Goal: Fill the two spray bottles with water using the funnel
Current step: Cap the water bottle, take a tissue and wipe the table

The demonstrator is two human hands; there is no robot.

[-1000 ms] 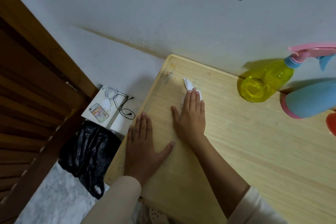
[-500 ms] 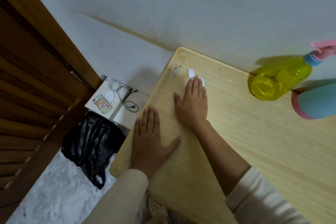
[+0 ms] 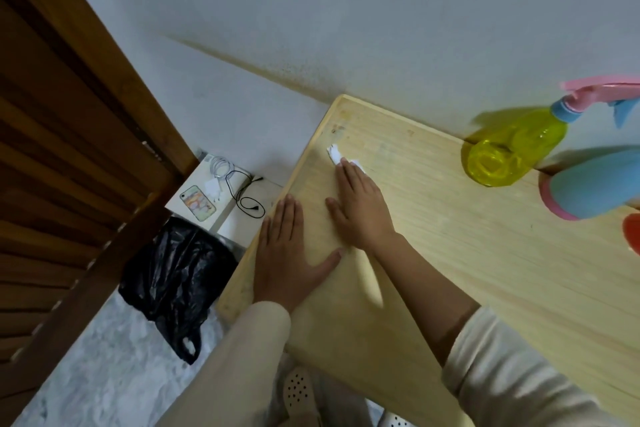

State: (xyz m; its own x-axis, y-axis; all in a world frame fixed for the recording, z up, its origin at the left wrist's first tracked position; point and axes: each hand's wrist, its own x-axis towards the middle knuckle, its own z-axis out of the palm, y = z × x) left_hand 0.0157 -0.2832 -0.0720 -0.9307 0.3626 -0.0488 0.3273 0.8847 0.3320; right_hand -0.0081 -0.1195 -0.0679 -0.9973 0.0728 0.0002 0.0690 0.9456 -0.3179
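1. The right hand (image 3: 360, 208) lies flat with straight fingers and grips nothing. Its fingertips press on a small white scrap (image 3: 334, 153). The scrap looks soft, like paper or cloth, but I cannot tell which. Most of it is hidden under the fingers.
2. The left hand (image 3: 287, 253) lies flat too, thumb spread out, holding nothing. It rests by the left edge of the tabletop (image 3: 485, 270).
3. The tabletop is pale wood with thin lines. The scrap sits near its back left corner.
4. The yellow spray bottle (image 3: 512, 152) stands at the back edge, well apart from both hands. It is shiny, see-through plastic with a round bottom, a blue neck ring and a pink sprayer.
5. The blue spray bottle (image 3: 595, 184) is just beside it, on the right. It is smooth, with a pink ring at the bottom. Its top is cut off.
6. A red round thing (image 3: 632, 232) shows at the right edge, mostly cut off. I cannot tell what it is.
7. Down past the left edge lie a crinkly black bag (image 3: 173, 281) and a white box (image 3: 242, 218) with a phone (image 3: 198, 202) and cords (image 3: 239, 191).
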